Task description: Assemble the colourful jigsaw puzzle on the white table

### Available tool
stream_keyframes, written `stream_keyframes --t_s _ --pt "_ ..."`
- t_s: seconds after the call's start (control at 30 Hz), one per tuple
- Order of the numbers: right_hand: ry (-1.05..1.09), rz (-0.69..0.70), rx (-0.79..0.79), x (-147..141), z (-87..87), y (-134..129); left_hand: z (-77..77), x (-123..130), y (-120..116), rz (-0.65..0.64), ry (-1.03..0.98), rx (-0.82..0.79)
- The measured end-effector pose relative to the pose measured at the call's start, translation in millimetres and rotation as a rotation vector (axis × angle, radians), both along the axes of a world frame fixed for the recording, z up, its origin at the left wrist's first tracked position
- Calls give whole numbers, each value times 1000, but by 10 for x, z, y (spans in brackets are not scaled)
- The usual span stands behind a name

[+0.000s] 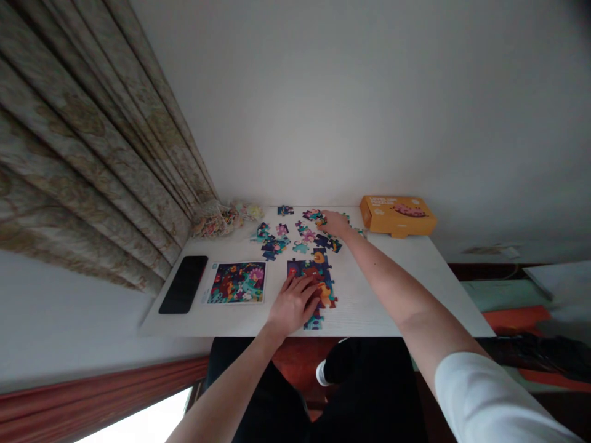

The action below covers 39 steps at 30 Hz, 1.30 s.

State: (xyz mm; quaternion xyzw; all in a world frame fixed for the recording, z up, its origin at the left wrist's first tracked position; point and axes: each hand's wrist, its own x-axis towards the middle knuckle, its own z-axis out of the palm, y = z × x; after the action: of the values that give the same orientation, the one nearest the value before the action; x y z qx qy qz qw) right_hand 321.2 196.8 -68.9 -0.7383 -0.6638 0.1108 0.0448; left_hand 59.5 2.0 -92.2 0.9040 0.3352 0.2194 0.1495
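Note:
A partly joined puzzle (327,284) lies near the front edge of the white table. My left hand (293,303) rests flat on its left part with the fingers spread, covering some of the picture. Further back, my right hand (335,224) reaches into the loose puzzle pieces (306,232); its fingers are bent down at a colourful piece (320,220), and its grip is too small to make out fully. More loose pieces (276,245) lie left of that hand. A printed picture card (237,283) lies left of my left hand.
A black phone (183,284) lies at the table's left side. Clear bags of small colourful things (218,223) stand at the back left, beside the curtain (92,123). An orange puzzle box (398,216) sits at the back right of the table (369,314), against the wall.

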Motion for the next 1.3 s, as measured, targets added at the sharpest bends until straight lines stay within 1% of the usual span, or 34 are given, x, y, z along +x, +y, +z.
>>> stream_keyframes --t_s 0.13,0.23,0.33,0.5,0.6,0.67,0.7,0.73,0.8,0.9,1.0,1.07,1.17,1.3 --pt "189 -94 -35 15 21 107 -16 1 -2 11 -28 45" --pt "270 -99 -58 46 57 161 -27 1 0 26 -42 61" --pt "317 -102 -49 56 89 162 -41 2 6 40 -45 69" --pt "392 -164 70 120 162 65 -62 5 19 56 -61 71" --pt "533 -272 205 193 183 -94 -71 -1 33 62 -64 63" --pt "722 -343 286 220 161 -290 -79 -7 43 59 -55 50" --pt "824 -353 306 219 141 -423 -84 -10 48 57 -50 44" --pt "914 -338 310 207 117 -580 -90 -13 52 56 -47 39" --pt "1047 -268 299 147 62 -958 -99 -16 58 51 -48 34" --pt "1137 -170 273 -16 -31 -1610 -101 -15 61 29 -65 40" --pt "1171 -165 273 -204 -148 -2198 -85 -13 58 -8 -68 47" --pt "1168 -170 281 -310 -239 -2484 -70 -12 52 -32 -60 48" --pt "1169 -178 275 -421 -368 -2734 -53 -9 39 -51 -42 53" --pt "1120 -143 263 -508 -479 -2828 -46 -5 23 -44 -12 54"
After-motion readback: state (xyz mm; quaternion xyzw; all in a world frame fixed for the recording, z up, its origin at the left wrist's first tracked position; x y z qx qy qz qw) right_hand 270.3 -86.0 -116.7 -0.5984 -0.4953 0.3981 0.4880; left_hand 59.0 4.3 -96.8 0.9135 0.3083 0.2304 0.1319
